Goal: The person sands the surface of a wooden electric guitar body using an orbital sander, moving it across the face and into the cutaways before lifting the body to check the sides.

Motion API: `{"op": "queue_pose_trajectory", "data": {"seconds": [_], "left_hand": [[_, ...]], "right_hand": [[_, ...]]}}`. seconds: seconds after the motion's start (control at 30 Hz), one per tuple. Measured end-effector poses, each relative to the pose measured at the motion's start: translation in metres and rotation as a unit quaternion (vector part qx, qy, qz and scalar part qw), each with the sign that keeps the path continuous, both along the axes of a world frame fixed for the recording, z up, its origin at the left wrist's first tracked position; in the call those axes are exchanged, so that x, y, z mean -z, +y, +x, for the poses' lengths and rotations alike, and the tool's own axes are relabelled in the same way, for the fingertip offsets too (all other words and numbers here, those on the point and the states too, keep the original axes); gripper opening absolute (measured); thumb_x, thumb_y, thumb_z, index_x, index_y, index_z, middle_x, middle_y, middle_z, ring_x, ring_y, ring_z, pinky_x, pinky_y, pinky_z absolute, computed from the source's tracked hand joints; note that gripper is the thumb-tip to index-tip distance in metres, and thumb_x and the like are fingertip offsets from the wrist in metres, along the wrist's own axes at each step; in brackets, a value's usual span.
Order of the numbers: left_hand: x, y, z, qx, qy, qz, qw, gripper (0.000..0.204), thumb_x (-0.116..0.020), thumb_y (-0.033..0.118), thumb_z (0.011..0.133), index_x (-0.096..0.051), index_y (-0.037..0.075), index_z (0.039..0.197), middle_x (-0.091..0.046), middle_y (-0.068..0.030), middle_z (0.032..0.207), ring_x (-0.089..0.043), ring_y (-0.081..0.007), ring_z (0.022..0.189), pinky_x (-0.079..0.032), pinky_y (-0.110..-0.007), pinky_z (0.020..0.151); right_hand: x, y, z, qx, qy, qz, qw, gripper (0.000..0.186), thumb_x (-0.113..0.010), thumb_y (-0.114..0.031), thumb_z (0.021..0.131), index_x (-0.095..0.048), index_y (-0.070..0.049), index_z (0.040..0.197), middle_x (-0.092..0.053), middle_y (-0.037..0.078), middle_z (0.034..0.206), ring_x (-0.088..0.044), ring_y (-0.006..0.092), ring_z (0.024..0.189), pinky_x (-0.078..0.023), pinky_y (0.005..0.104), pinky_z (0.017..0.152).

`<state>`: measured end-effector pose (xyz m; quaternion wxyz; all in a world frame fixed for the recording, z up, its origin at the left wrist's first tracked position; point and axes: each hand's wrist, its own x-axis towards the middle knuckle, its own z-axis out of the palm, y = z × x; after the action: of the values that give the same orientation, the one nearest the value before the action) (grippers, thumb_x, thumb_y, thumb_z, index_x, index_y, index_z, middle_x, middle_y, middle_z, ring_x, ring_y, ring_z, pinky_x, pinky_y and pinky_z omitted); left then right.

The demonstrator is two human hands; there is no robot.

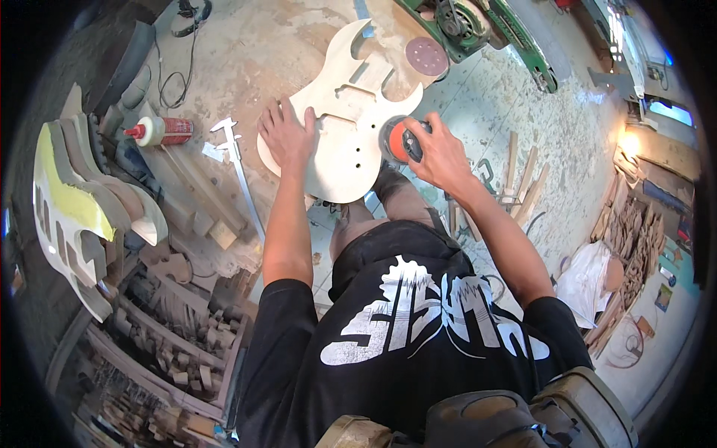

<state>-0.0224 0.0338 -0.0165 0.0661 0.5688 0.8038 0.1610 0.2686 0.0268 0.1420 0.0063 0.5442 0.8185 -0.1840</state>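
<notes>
A pale wooden electric guitar body (334,166) lies at the table's near edge, with cut-out pockets, several drilled holes and two pointed horns on its far side. My left hand (288,137) rests flat on its left part, fingers spread, holding nothing. In my right hand (444,155) is an orange and black sander (397,140), gripped from the right. The sander stands tilted against the body's right edge; its disc side faces the wood. The exact contact is hard to make out.
Left of the guitar body lie metal calipers (237,170) and a white glue bottle with red cap (158,131). A round sanding disc (426,57) lies beyond, beside a green machine (467,30). More guitar bodies (63,201) stand far left; wood offcuts (183,358) fill racks below.
</notes>
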Motion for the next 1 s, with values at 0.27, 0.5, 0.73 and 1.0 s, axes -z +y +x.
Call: {"op": "queue_pose_trajectory", "data": {"seconds": [0.27, 0.5, 0.73, 1.0], "left_hand": [[0.001, 0.0, -0.001, -0.004, 0.006, -0.019, 1.0, 0.076, -0.054, 0.056, 0.101, -0.045, 0.007, 0.158, -0.042, -0.0201, 0.163, -0.034, -0.0384, 0.153, -0.02, -0.054, 0.128], [0.001, 0.0, 0.001, -0.005, 0.004, -0.022, 1.0, 0.075, -0.053, 0.057, 0.101, -0.046, 0.007, 0.157, -0.042, -0.0199, 0.164, -0.034, -0.038, 0.153, -0.02, -0.054, 0.128], [0.001, 0.001, 0.0, 0.001, -0.006, -0.017, 1.0, 0.075, -0.052, 0.056, 0.101, -0.046, 0.006, 0.157, -0.042, -0.0202, 0.163, -0.033, -0.0383, 0.153, -0.019, -0.055, 0.128], [-0.001, 0.002, 0.0, 0.002, -0.009, -0.021, 1.0, 0.075, -0.052, 0.055, 0.101, -0.046, 0.005, 0.157, -0.042, -0.0193, 0.164, -0.033, -0.0382, 0.154, -0.018, -0.055, 0.128]], "right_hand": [[-0.008, 0.006, -0.017, 0.006, -0.001, -0.015, 1.0, 0.067, -0.083, -0.017, 0.077, -0.054, -0.021, 0.138, -0.052, 0.02, 0.125, -0.066, 0.0445, 0.108, -0.058, 0.0521, 0.084], [-0.002, 0.002, -0.004, 0.017, -0.017, -0.014, 1.0, 0.067, -0.083, -0.017, 0.078, -0.053, -0.021, 0.138, -0.052, 0.02, 0.125, -0.066, 0.0447, 0.107, -0.058, 0.0523, 0.085], [-0.006, 0.011, -0.015, 0.023, -0.01, 0.001, 1.0, 0.067, -0.083, -0.016, 0.078, -0.054, -0.02, 0.138, -0.052, 0.02, 0.125, -0.066, 0.0451, 0.108, -0.058, 0.0532, 0.085], [-0.003, 0.01, -0.006, 0.051, -0.002, 0.008, 0.999, 0.067, -0.083, -0.016, 0.077, -0.056, -0.021, 0.137, -0.053, 0.021, 0.125, -0.066, 0.0451, 0.109, -0.058, 0.0535, 0.086]]}}
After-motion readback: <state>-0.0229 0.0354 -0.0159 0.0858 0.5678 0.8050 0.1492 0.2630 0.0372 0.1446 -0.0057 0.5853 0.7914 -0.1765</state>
